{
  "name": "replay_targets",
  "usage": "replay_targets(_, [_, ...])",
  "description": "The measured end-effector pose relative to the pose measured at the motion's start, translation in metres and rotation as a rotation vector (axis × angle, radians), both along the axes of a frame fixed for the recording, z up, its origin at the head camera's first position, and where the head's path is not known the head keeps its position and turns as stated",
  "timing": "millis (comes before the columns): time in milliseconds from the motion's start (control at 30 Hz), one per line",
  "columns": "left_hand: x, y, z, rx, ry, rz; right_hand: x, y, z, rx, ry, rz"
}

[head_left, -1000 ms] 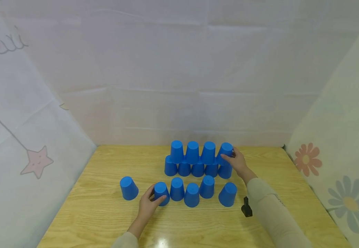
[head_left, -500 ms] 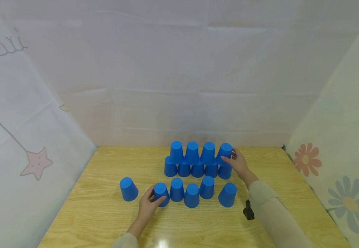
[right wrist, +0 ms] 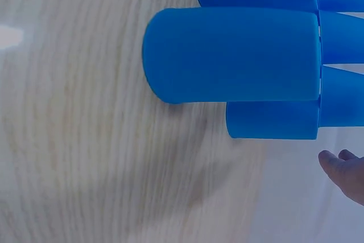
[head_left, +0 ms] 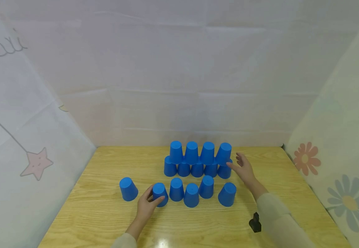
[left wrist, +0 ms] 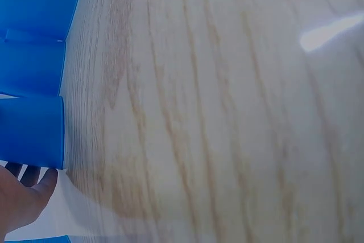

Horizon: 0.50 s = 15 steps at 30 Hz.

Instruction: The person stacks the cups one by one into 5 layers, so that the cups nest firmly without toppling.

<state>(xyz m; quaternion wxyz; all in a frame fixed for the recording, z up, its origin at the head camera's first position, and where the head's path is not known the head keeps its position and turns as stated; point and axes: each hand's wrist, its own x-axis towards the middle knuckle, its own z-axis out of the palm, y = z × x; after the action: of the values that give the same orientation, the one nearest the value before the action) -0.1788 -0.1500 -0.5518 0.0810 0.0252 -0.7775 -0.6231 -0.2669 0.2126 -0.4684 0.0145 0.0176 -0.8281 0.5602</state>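
Observation:
In the head view, my left hand point(head_left: 146, 204) holds an upside-down blue cup point(head_left: 159, 190) by its left side, the thumb across its front. That blue cup point(left wrist: 31, 132) shows beside my fingers in the left wrist view. My right hand point(head_left: 243, 169) is just right of a two-layer stack, its fingers spread and clear of the cups. Several upside-down cups form the stack's lower row point(head_left: 197, 169). Bridging their tops is an upper row with a right-end cup point(head_left: 223, 153). In the right wrist view my right hand point(right wrist: 346, 173) is partly cut off.
Several loose upside-down cups stand on the wooden table point(head_left: 105, 220) in front of the stack, including a far-left cup point(head_left: 128, 189) and a right cup point(head_left: 227, 194). A small black object point(head_left: 255, 223) appears beside my right sleeve. A pale cloth backdrop point(head_left: 179, 86) hangs behind the table.
My right hand has let go of the upper row's right-end cup and moved off to the right. The left hand and its cup have shifted very slightly left.

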Motion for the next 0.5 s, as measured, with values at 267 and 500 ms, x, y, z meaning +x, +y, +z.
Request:
replay_targets(267, [0.0, -0.007, 0.005, -0.013, -0.016, 0.007, 0.021, 0.003, -0.003, -0.026, -0.002, 0.009])
replay_targets(500, [0.0, -0.011, 0.023, -0.047, 0.004, -0.018, 0.034, 0.006, -0.016, -0.026, -0.008, -0.008])
